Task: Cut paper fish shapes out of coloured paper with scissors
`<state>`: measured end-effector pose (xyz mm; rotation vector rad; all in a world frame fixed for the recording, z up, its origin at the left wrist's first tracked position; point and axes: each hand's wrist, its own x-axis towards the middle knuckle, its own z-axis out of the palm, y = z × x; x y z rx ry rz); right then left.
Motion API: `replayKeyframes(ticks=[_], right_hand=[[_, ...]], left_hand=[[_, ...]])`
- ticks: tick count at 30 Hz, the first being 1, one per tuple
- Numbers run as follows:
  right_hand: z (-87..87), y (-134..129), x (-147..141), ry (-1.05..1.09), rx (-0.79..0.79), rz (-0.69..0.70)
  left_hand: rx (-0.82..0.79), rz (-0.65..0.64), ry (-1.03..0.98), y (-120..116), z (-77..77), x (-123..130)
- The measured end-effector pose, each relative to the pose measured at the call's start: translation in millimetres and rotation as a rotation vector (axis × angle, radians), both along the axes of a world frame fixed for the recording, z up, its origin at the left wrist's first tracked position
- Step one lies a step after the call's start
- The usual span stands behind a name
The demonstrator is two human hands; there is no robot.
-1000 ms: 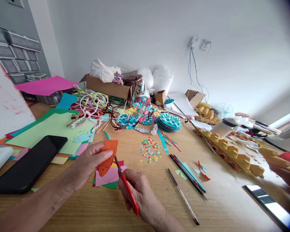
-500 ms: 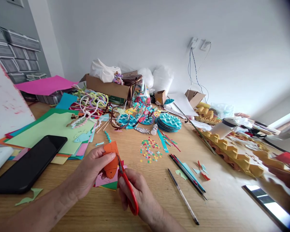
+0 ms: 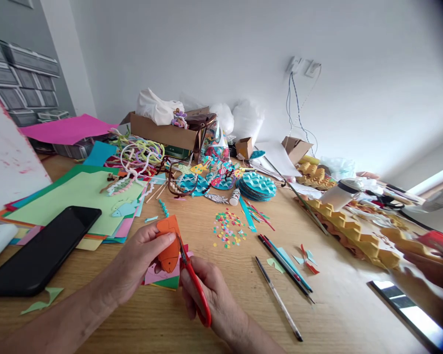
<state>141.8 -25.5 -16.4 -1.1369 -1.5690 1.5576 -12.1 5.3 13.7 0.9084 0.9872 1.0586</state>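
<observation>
Between thumb and fingers, my left hand pinches a piece of orange paper with a fish outline and an eye drawn on it. My right hand is closed round the red handles of a pair of scissors. Their blades lie along the right edge of the orange paper, near my left thumb. Beneath, on the wooden table, rest a pink paper with drawn lines and other coloured sheets, partly covered by the left hand.
A black phone and stacked coloured paper lie left. Confetti dots, pencils and a pen lie to the right. Yellow egg cartons stand farther right, near another person's blurred hand.
Almost nothing differs. The view has shifted very slightly, and both hands keep the same grip on the orange paper and the scissors.
</observation>
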Motion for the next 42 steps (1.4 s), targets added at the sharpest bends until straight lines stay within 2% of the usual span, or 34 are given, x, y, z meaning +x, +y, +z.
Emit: replayKeyframes(ticks=[7,23,28,33,42], right_hand=[[-1.6,0.3,-1.5,-0.004,-0.012,-0.029],[-5.2,0.7,-0.8,0.000,0.007,-0.024],[-0.6,1.3,0.0,-0.008,0.021,0.003],[3.4,1.5,-0.4,-0.036,0.028,0.000],[-0.6,0.5,-1.1,0.005,0.011,-0.009]], left_hand=[[-0.036,-0.016,-0.062,0.0,-1.1,0.6],[-0.076,-0.035,-0.031,0.2,-2.8,0.3],[-0.092,-0.055,-0.022,-1.8,-0.7,0.3],[-0.068,-0.017,0.022,-1.7,1.8,1.4],[-0.122,-0.067,-0.084,-2.1,-5.6,-0.8]])
